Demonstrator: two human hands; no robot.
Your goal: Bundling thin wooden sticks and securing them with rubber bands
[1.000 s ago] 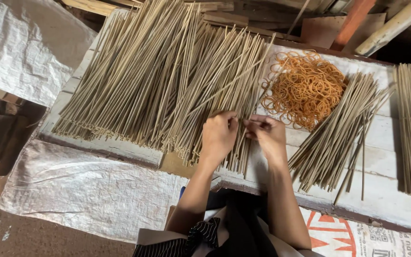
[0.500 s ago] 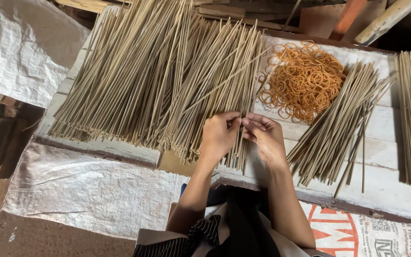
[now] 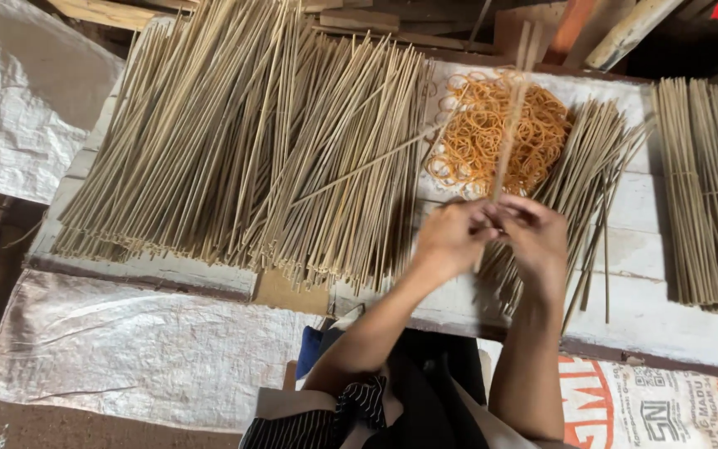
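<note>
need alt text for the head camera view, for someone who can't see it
Seen from above, a person's left hand and right hand meet around a few thin sticks over a white board. A big stick pile lies to the left, orange rubber bands behind the hands, smaller bundles to the right.

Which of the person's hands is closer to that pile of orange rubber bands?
Right. The right hand sits just below the rubber bands, under the pile's right half. The left hand is below its left edge, slightly farther.
</note>
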